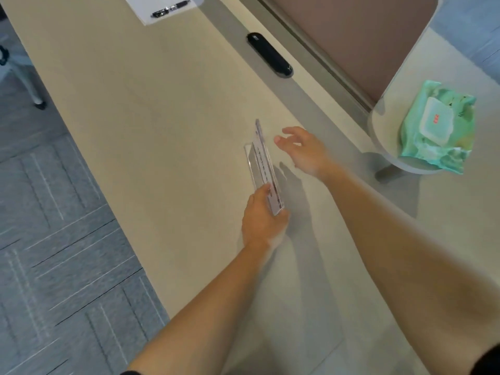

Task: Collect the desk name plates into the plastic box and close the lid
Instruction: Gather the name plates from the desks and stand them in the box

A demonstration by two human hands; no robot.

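A clear acrylic desk name plate (262,158) with a printed paper insert stands on the beige table, seen edge-on. My left hand (261,217) grips its near end, thumb and fingers closed around the plate. My right hand (301,150) hovers just to the right of the plate's far half, fingers spread and holding nothing, not touching the plate. No plastic box shows in the head view.
A black oval cable grommet (269,54) is set in the table behind the plate. A paper sheet (159,6) with a black pen (170,8) lies at the far end. A chair seat (389,136) at the right carries a green wet-wipes pack (438,128). Grey carpet (54,212) lies left of the table edge.
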